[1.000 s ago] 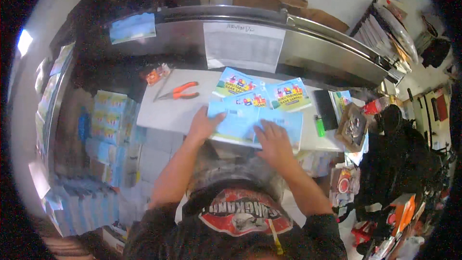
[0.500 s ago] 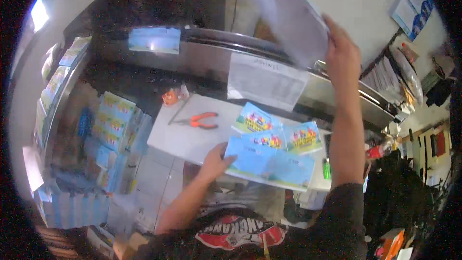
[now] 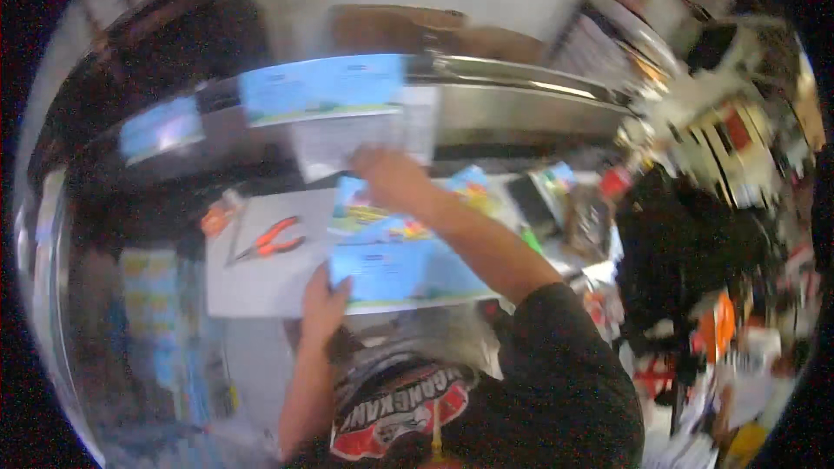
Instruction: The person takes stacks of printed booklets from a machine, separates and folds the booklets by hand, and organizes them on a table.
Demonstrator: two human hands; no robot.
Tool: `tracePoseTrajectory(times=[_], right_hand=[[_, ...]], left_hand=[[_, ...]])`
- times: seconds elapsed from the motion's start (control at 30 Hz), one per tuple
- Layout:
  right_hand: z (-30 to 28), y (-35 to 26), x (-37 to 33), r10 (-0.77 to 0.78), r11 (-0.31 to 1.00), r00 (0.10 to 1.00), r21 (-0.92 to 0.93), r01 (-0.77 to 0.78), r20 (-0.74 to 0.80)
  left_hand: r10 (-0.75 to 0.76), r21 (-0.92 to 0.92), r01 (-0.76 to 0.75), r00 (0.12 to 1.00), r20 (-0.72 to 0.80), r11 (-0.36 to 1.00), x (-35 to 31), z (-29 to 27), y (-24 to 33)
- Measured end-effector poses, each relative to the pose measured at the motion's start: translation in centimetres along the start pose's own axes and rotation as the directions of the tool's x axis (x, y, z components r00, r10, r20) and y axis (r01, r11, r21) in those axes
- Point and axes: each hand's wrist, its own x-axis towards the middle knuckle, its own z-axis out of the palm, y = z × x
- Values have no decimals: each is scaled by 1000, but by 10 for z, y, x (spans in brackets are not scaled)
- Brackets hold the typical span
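My left hand (image 3: 323,300) grips the left edge of a wide blue printed sheet (image 3: 417,276) at the near side of a white tabletop (image 3: 252,282), its thumb on top. Motion blurs my right hand (image 3: 382,175); it hovers over colourful booklets (image 3: 352,221) just beyond that sheet, its fingers too smeared to read. Another wide blue sheet (image 3: 321,87) lies against the dark rail, apart from both hands. Below it hangs a white printed paper (image 3: 413,126), partly covered by it. Orange-handled pliers (image 3: 282,237) rest left of the booklets.
A small orange item (image 3: 215,221) sits at the tabletop's far left corner. A smaller blue sheet (image 3: 162,128) is on the metal rail (image 3: 521,78). Stacked printed sheets (image 3: 152,304) stand at the lower left. Black cloth (image 3: 686,252) and clutter fill the right.
My right hand has come down from high on the right and no longer holds the raised sheet. A wide blue sheet now lies at the rail. My left hand keeps its grip; the view has turned right.
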Motion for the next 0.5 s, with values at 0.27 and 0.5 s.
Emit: tracePoseTrajectory(times=[0.27,0.5], right_hand=[[14,-73,-219,119,967,993,-229,-110,25],[-43,-37,-181,35,941,833,262,-214,552]], left_hand=[[9,399,7,999,-37,917,-3,11,28],[581,492,-428,787,-210,758,-64,35,43]])
